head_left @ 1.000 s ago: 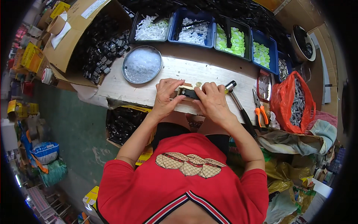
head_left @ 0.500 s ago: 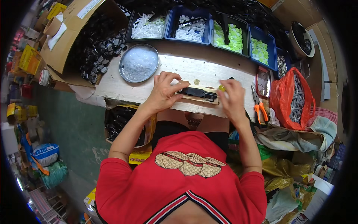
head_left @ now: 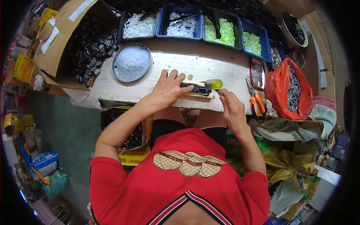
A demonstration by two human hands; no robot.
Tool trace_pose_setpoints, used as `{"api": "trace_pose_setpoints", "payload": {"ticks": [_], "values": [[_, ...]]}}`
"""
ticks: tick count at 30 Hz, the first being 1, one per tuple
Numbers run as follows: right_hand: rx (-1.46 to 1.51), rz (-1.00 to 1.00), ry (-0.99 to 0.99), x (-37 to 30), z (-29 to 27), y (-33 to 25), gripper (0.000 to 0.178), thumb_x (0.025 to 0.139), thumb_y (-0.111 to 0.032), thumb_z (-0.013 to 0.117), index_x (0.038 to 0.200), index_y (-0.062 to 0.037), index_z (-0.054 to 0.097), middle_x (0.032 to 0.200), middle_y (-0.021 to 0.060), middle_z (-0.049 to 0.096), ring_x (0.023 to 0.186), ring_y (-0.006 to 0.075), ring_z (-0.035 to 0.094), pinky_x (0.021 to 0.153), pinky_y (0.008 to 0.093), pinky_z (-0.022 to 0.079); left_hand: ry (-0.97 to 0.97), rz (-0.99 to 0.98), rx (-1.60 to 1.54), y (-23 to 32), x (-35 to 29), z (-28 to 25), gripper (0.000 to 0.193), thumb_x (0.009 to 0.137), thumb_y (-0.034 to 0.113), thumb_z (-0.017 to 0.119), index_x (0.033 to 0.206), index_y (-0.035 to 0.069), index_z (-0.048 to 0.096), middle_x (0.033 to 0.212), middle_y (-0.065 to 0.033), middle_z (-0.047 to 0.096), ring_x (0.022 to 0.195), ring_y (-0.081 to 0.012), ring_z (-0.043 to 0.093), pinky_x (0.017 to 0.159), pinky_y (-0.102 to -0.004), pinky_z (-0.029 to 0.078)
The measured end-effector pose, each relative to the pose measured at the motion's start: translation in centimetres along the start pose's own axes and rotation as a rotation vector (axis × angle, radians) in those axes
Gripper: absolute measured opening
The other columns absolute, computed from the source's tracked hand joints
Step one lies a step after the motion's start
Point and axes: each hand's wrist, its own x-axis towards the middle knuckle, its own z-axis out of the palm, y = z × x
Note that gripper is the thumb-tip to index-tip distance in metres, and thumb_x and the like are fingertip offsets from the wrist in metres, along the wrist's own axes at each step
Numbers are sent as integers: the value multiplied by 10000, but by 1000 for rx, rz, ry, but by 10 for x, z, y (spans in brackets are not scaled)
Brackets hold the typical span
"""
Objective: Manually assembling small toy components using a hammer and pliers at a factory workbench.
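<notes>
My left hand [head_left: 168, 89] bears down on the left end of a long black plastic part [head_left: 201, 89], its thumb lying along the top. Beneath the part is a pale wooden block [head_left: 198, 94] on the white worktop. My right hand [head_left: 234, 107] is closed round the handle of a small mallet with a clear yellow-green head [head_left: 215, 84]. That head is at the right end of the black part; whether they touch, I cannot tell. The fingers of the left hand are partly spread, and its palm hides some of the part.
A round metal tray [head_left: 131, 62] lies left of my hands. Bins of white pieces [head_left: 139, 26] and green pieces [head_left: 220, 32] line the back. Orange-handled pliers [head_left: 257, 101] and a red bag of grey pieces [head_left: 288, 90] are at right. Black pieces [head_left: 92, 60] spill from a carton.
My right hand has moved down, away from the part's right end, and the mallet now shows plainly. My left thumb now lies over the part. The whole view has shifted slightly.
</notes>
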Motion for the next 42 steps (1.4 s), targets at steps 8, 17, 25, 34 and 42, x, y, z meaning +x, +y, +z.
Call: {"api": "trace_pose_setpoints", "payload": {"ticks": [8, 17, 25, 34, 42], "values": [[-83, 4, 10, 14, -17, -28, 195, 850, -147, 475, 1014, -41, 475, 764, 150, 549, 600, 349, 553, 501, 427, 444, 34, 75, 2, -1, 6, -3, 476, 638, -20, 538, 1079, 150, 601, 915, -77, 479, 858, -226, 431, 698, -326, 313], [-136, 34, -71, 14, -7, -24, 169, 833, -108, 496, 990, -47, 493, 748, 149, 557, 604, 344, 555, 504, 418, 437, 95, 81, -117, -7, 9, 0, 433, 613, 6, 574, 1025, 133, 620, 857, -78, 486, 799, -248, 451, 676, -340, 385], [-187, 116, -283, 27, 30, -24, 148, 858, -141, 449, 955, -35, 484, 759, 182, 581, 618, 357, 570, 538, 453, 444, 141, -206, -581, -16, 5, 9, 604, 587, -53, 571, 1173, 66, 486, 819, -110, 565, 800, -289, 481, 737, -379, 419], [-102, 66, -369, 43, 37, -39, 128, 863, -164, 438, 900, -52, 487, 729, 178, 590, 613, 343, 578, 535, 442, 448, 531, -595, -682, -2, -40, 10, 853, 576, 25, 701, 1323, 72, 291, 1114, -126, 417, 1063, -280, 404, 923, -372, 338], [-165, 245, -320, 47, 17, -7, 192, 884, -222, 426, 864, -43, 492, 652, 222, 566, 631, 404, 556, 567, 500, 411, 456, -407, -516, 5, -23, 2, 811, 576, 0, 683, 1304, 71, 333, 1122, -117, 448, 1046, -274, 410, 925, -354, 313]]}}
